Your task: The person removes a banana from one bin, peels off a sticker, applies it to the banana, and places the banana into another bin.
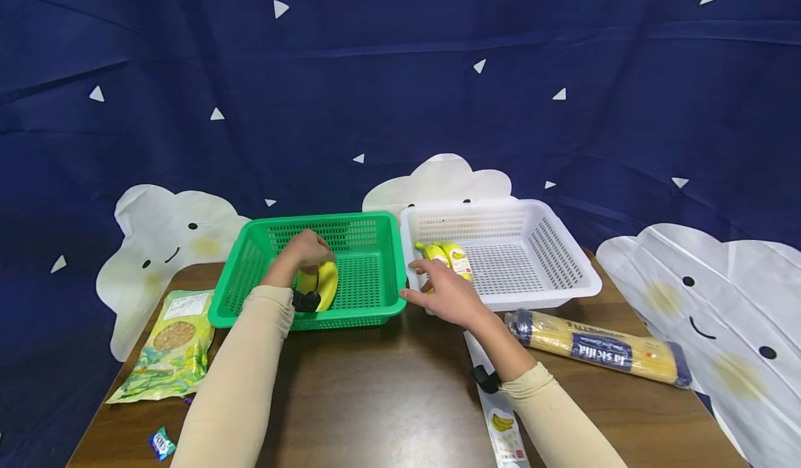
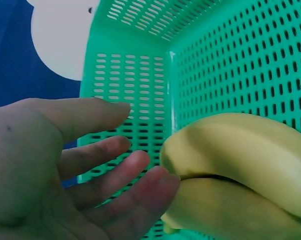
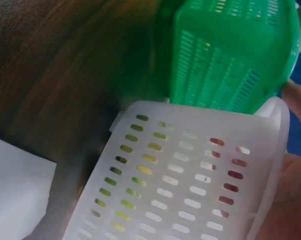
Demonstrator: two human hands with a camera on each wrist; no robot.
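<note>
Two yellow bananas (image 2: 235, 155) lie together in the green basket (image 1: 359, 311). My left hand (image 1: 306, 251) hangs over them inside that basket, fingers loosely bent and holding nothing. Its fingertips (image 2: 163, 187) come right up to the banana ends; whether they touch, I cannot tell. At the white basket's (image 1: 578, 284) left end is my right hand (image 1: 447, 291). One of its digits meets the green basket's rim, while the others reach over the white wall. Packaged bananas (image 1: 459, 261) with printed labels sit inside the white basket, close to those fingers, partly hidden by them.
A spaghetti pack (image 1: 601, 350) lies in front of the white basket. To the left is a yellow-green snack bag (image 1: 172, 350), with a small blue packet (image 1: 161, 444) nearer. A pale strip with banana pictures (image 1: 503, 426) lies under the right forearm. The two baskets stand side by side.
</note>
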